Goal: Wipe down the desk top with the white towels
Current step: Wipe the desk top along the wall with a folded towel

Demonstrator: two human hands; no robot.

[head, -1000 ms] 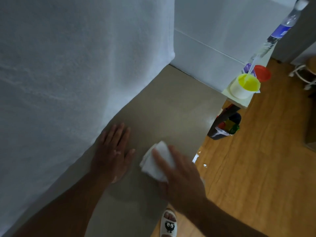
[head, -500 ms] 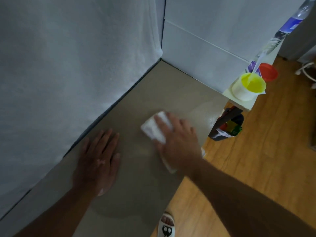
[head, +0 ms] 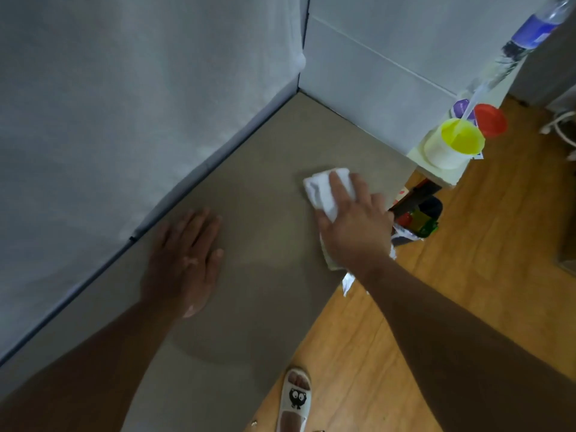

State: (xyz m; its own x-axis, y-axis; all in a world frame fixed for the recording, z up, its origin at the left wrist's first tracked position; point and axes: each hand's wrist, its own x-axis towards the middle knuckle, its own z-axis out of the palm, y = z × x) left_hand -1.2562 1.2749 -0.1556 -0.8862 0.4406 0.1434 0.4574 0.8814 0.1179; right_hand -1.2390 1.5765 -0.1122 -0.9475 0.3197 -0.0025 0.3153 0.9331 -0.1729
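A folded white towel lies on the grey-beige desk top, near its right edge. My right hand presses down on the towel with fingers spread over it; the towel's far end sticks out past my fingertips. My left hand rests flat on the desk, palm down, fingers apart, close to the white wall on the left. It holds nothing.
White walls meet in a corner behind the desk. A small shelf at right holds a white tub with a yellow lid, a red cup and a bottle. Below stands a dark bin. Wooden floor and my slippered foot lie right of the desk.
My right hand has pushed the towel away from me, toward the far right part of the desk. My left hand stays flat on the desk.
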